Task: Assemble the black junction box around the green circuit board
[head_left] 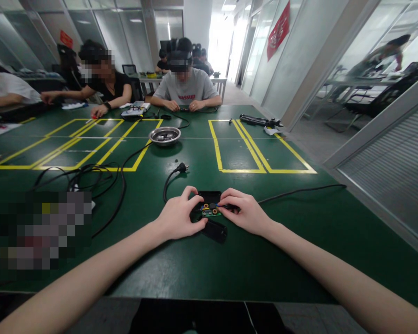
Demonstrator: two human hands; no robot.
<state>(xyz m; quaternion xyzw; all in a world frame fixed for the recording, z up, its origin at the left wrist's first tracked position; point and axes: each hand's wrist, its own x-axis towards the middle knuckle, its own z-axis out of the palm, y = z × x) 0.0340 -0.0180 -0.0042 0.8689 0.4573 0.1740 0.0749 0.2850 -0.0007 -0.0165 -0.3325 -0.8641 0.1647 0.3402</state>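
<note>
Between my two hands lies a small green circuit board [212, 214] with copper-wound coils, set at a black plastic case half [209, 195]. My left hand [181, 214] grips the board's left side, thumb at the near edge and fingers at the far side. With fingertips pinched, my right hand [245, 211] holds the black cable [299, 190] where it meets the board's right end. Another black case half [214, 230] rests on the table just below the board. A power plug [183, 168] on a black cord lies beyond my left hand.
A metal bowl [165, 135] with small metal parts stands farther back. Tangled black cables [80, 176] lie at left. Yellow tape lines [242, 171] mark the green table [153, 273]. A person [188, 86] works opposite, another person [106, 79] at left. Black tools [259, 120] sit back right.
</note>
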